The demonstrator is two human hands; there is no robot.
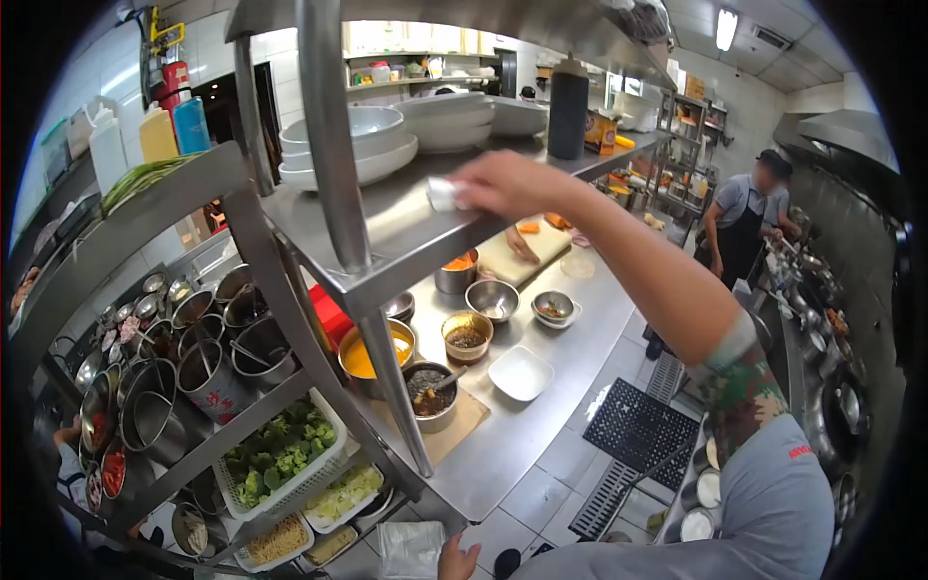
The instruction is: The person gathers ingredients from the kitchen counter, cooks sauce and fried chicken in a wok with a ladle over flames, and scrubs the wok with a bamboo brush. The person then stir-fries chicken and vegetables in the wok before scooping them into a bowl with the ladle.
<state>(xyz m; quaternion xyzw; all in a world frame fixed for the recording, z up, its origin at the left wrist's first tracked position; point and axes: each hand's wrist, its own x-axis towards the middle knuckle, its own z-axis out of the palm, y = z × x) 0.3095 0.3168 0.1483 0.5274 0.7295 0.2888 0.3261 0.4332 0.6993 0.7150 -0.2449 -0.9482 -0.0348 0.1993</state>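
Your right hand point(512, 186) grips a white cloth point(444, 194) at the shelf point(382, 224), near stacked dishes point(360, 159). Your left point(459, 561) hangs open.

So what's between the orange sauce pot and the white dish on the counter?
In the head view: a pot of dark sauce with a spoon, and a dark-filled bowl.
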